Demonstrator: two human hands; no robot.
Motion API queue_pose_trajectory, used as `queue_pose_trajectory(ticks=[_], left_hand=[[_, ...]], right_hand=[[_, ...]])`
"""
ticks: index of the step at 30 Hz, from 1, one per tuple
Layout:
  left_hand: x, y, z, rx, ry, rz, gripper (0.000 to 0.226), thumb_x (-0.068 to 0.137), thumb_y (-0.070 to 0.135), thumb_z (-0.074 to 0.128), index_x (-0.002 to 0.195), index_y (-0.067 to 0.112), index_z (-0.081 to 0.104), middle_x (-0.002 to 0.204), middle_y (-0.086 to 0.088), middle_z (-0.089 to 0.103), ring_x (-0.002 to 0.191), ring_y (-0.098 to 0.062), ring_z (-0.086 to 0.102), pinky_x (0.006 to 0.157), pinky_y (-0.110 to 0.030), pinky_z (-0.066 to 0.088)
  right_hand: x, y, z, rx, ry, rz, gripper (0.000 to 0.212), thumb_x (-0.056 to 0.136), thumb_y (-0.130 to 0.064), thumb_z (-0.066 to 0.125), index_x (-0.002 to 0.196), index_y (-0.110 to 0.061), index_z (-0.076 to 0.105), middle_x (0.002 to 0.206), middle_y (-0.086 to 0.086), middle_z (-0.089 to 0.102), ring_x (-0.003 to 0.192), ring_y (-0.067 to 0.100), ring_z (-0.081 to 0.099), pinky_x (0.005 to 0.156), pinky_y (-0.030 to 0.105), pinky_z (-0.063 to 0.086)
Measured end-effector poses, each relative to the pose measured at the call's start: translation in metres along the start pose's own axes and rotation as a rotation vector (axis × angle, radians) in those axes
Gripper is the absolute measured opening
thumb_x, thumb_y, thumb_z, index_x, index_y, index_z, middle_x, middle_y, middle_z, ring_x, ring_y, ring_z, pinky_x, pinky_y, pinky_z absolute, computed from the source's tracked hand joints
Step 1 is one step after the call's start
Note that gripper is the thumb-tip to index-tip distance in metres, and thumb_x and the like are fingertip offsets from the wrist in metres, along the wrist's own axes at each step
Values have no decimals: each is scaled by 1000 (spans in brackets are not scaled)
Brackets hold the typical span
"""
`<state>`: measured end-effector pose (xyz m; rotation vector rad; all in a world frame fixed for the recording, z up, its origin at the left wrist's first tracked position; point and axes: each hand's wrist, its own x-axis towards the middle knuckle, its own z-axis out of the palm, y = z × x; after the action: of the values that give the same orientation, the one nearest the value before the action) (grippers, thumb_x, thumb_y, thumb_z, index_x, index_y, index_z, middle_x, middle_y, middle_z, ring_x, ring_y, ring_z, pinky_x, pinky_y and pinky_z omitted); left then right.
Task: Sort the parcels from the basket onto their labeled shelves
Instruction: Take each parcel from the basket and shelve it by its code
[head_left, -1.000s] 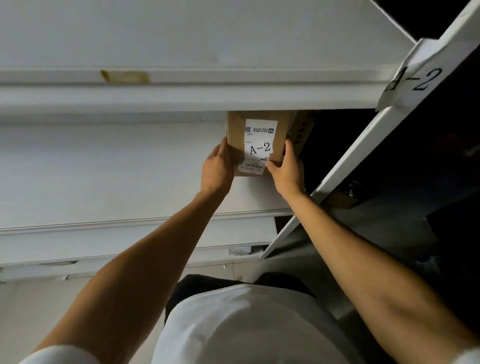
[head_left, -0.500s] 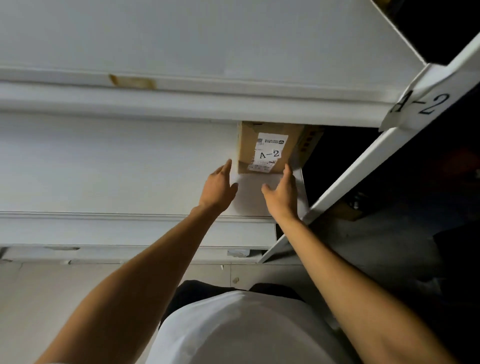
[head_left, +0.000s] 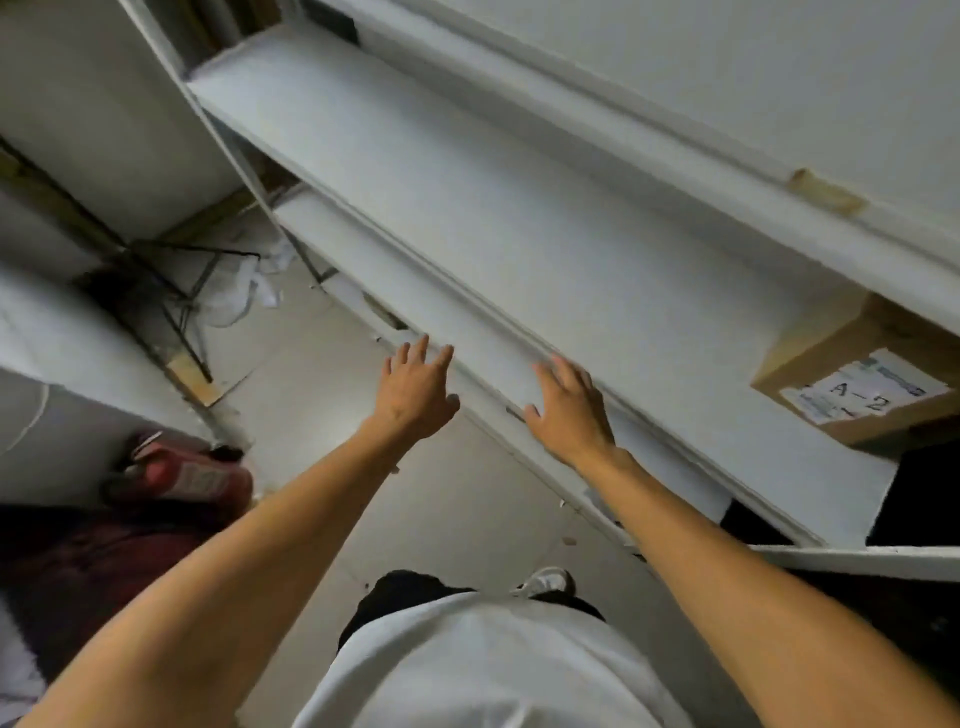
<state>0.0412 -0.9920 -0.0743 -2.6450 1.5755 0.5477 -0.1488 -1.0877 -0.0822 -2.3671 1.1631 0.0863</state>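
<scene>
At far left a red object (head_left: 195, 475) with a pale label is seen low on the floor; its print is blurred and cannot be read. Dark metal framing (head_left: 171, 291) and crumpled white plastic (head_left: 244, 291) are seen beyond it.

The left hand (head_left: 413, 392) is held in the air over the floor, fingers straight and spread, nothing gripped. It is just near of the white shelf (head_left: 519, 249) edge; contact cannot be told. The right hand (head_left: 569, 410) is held with fingers loosely extended over the front lip of that shelf, nothing held; whether the lip is touched cannot be told.

A strip of tan tape (head_left: 823, 192) is seen on the rail of the shelf above. At far right the cardboard parcel (head_left: 852, 384) is set on the white shelf, under the upper shelf, well apart from both hands. Its white label (head_left: 865, 397) is read as "A-2"; smaller print and a blue mark on it are too blurred to read.

Compared with half a second ago: both hands have been drawn back and away from the parcel, which was just beyond the fingertips then. The view has been swung leftward, so the parcel is now at the right edge. The "A-2" tag on the upright post, seen earlier, is out of view.
</scene>
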Motion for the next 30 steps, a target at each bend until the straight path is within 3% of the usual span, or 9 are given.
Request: queue_pose_trajectory(ticks=[8,13,18,23,26,30], left_hand=[[-157,-190,4,-138,75,-613,55,89,36,59,139,18,44,147,-15,38,134,-37,36,110,-49,34],[-273,-251,24,-266,159,-1010,68,92,39,59,151,20,31,160,-13,23,145,-36,24,117,-49,22],[-381,-260,53,-378,277,-1372,69,87,35,62,148,16,37,156,-13,32,139,-35,32,115,-45,28],[-466,-225,75,-480,353,-1754,74,88,36,62,152,21,30,161,-8,23,145,-33,24,120,-44,22],[-498,-203,82,-484,377,-1921,73,85,38,65,149,19,35,153,-9,34,136,-35,37,113,-44,32],[-508,-189,79,-505,424,-2085,68,84,37,66,145,20,40,149,-7,39,132,-34,41,110,-46,35]], right_hand=[[18,-205,71,-159,-280,-463,65,97,-31,51,155,-18,25,164,10,19,147,32,23,118,46,25],[-13,-331,133,-262,-393,-857,66,95,-36,55,154,-20,30,160,11,28,143,35,33,114,49,34],[-75,-421,186,-360,-541,-1252,74,92,-36,60,156,-20,27,163,12,24,143,37,31,113,46,36],[-148,-472,223,-403,-731,-1514,73,90,-28,62,155,-19,29,160,12,27,143,36,30,111,46,36],[-184,-491,236,-430,-811,-1688,74,89,-32,64,154,-19,30,159,10,29,141,37,32,110,49,38],[-214,-515,245,-475,-864,-1847,74,89,-33,63,154,-22,30,156,10,34,138,38,36,110,53,38]])
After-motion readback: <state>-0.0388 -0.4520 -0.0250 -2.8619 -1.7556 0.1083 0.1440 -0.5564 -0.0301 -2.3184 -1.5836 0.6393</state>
